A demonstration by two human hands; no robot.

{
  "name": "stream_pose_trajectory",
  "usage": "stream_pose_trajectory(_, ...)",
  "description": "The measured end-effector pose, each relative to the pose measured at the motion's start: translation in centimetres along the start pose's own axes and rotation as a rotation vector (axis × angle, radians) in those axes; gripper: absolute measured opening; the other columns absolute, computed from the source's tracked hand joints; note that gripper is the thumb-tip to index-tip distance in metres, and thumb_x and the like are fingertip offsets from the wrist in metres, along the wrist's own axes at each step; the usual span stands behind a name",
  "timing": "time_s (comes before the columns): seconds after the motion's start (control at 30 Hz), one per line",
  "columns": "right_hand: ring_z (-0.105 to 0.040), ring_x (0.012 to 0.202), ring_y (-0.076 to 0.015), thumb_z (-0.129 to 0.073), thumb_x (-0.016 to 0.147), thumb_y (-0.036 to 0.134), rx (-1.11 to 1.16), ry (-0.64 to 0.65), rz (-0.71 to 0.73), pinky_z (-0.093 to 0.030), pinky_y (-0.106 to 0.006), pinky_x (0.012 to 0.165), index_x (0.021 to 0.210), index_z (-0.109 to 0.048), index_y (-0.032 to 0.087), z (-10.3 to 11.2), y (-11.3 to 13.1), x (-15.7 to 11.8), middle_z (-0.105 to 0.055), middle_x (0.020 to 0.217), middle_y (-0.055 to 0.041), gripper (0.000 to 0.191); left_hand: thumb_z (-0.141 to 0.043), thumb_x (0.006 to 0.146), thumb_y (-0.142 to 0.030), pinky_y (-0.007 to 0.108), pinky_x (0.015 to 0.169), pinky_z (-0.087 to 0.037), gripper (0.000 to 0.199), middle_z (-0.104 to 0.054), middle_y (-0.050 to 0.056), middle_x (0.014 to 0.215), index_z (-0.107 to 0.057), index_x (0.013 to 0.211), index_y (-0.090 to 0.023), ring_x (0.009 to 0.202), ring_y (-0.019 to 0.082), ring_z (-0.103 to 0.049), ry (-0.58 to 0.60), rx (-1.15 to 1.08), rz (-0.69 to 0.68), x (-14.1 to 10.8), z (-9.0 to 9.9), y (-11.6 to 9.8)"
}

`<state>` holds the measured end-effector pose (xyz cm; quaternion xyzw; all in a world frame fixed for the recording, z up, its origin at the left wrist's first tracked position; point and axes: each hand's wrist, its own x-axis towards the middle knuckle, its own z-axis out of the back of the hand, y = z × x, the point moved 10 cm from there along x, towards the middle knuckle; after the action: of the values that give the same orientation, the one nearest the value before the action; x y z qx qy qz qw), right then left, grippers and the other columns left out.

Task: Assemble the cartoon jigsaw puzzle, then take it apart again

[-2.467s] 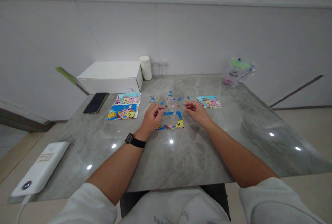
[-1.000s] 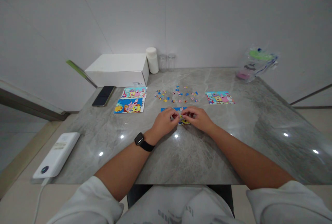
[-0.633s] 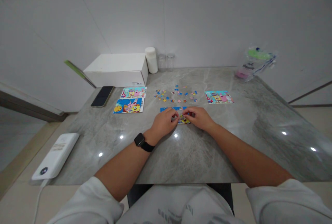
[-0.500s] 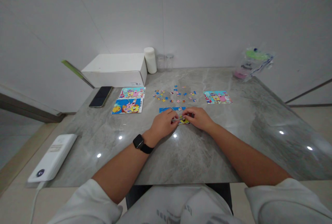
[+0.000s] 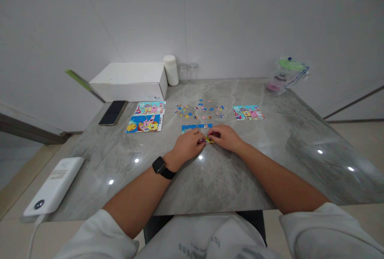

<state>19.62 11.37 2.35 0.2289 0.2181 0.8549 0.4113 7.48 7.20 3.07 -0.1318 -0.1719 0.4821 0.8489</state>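
In front of me on the grey table lies a small jigsaw puzzle (image 5: 195, 126), its blue top strip showing and much of the rest hidden under my hands. My left hand (image 5: 188, 144), with a black watch at the wrist, rests over its left part; the fingers are curled together, and what they pinch is hidden. From the right, my right hand (image 5: 226, 137) has thumb and fingertips closed at a yellow puzzle piece (image 5: 209, 140) near the lower edge. Several loose jigsaw pieces (image 5: 203, 109) are scattered just beyond.
Picture cards lie left (image 5: 144, 124) and right (image 5: 249, 112) of the loose pieces. A phone (image 5: 113, 112), a white box (image 5: 129, 73), a white bottle (image 5: 171, 71) and clear jars (image 5: 193, 73) stand farther back. A plastic bag (image 5: 286, 76) sits back right, a power bank (image 5: 55, 186) front left.
The whole view has shifted slightly. My right fingertips have moved a little left and down, closer to my left fingers over the yellow part of the puzzle.
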Motion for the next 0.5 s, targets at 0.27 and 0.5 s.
stream_pose_trajectory(0.27, -0.063, 0.078, -0.017, -0.073, 0.087, 0.016, -0.073, -0.03, 0.002, -0.042, -0.03, 0.078, 0.09, -0.078, 0.023, -0.31, -0.24, 0.11, -0.076, 0.085, -0.0011, 0.01, -0.067, 0.097, -0.034, 0.029, 0.078, -0.052, 0.016, -0.068, 0.005, 0.107, -0.075, 0.108, -0.026, 0.092, 0.019, -0.065, 0.018, -0.006, 0.0, 0.01, -0.36, -0.01)
stream_pose_trajectory(0.5, -0.063, 0.08, -0.0184, -0.073, 0.087, 0.017, -0.122, -0.038, 0.007, -0.041, -0.033, 0.082, 0.09, -0.077, 0.023, -0.08, 0.19, 0.06, -0.077, 0.086, -0.0013, 0.008, -0.068, 0.096, -0.034, 0.031, 0.079, -0.053, 0.016, -0.069, 0.006, 0.107, -0.075, 0.107, -0.025, 0.092, 0.02, -0.066, 0.008, 0.003, 0.011, -0.04, -0.07, -0.09)
